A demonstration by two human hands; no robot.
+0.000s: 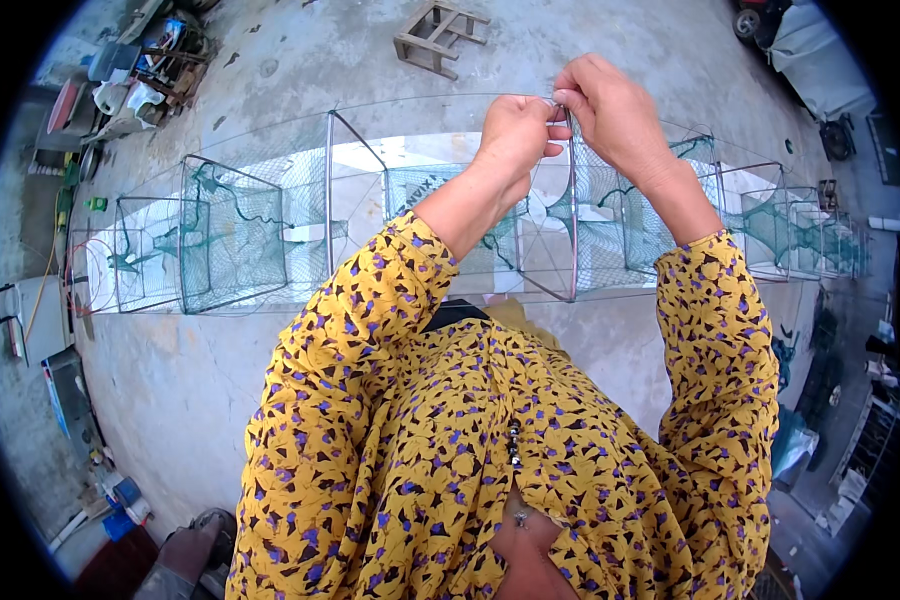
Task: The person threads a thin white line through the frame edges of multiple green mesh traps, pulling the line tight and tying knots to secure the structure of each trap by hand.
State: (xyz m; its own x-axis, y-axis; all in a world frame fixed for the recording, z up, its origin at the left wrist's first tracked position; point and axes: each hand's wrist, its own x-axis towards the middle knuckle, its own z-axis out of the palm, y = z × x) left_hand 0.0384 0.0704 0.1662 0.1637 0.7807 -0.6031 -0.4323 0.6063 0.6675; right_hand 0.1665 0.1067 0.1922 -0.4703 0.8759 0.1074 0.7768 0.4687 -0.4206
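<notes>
A long green-mesh fishing net trap (235, 240) stretches from left to right in front of me, held apart by several rectangular dark metal frames. My left hand (513, 132) is closed at the top corner of one middle frame (573, 225), its fingertips around the rod and edge cord. Just to its right, my right hand (608, 112) pinches at the same corner, thumb and forefinger pressed together. The fingertips of both hands nearly meet. Whatever fine cord lies between them is mostly hidden. White sheets (360, 153) lie beneath the mesh.
A small wooden stool (438, 40) stands on the concrete floor beyond the trap. Household clutter (135, 90) is piled at the far left. A covered wheeled vehicle (820, 65) is at the far right. A rack (860, 455) stands at the right edge.
</notes>
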